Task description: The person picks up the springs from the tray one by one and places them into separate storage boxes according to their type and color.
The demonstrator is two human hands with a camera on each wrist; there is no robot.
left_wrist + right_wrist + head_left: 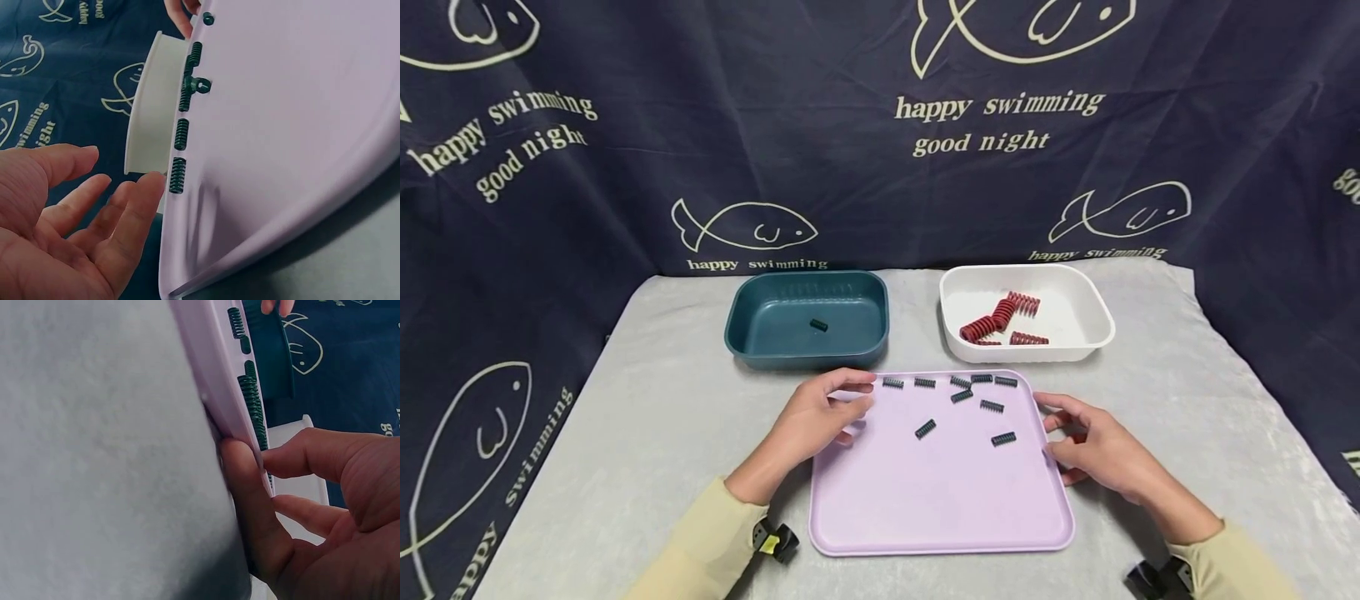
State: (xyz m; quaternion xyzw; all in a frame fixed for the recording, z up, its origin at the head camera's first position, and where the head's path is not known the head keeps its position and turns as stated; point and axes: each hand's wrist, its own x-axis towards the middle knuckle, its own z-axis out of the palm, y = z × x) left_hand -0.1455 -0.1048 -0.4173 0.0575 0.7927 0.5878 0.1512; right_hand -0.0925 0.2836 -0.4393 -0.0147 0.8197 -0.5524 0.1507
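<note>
A lilac tray (940, 500) lies on the table, with several small dark green coil springs (926, 429) on it, mostly along its far side. My right hand (1101, 450) pinches the tray's right edge; in the right wrist view one finger (240, 469) reaches beneath the rim. My left hand (816, 417) is at the far left corner of the tray, its fingers loosely bent and holding nothing. From the left wrist, that hand (81, 231) appears beside the rim, and whether a fingertip touches it I cannot tell.
Behind the tray on the left stands a teal bin (808, 360) with one dark spring (819, 325) inside. A white bin (1026, 353) at the back right contains several larger red springs (977, 329). Dark blue fabric (865, 183) printed with fish hangs behind the table.
</note>
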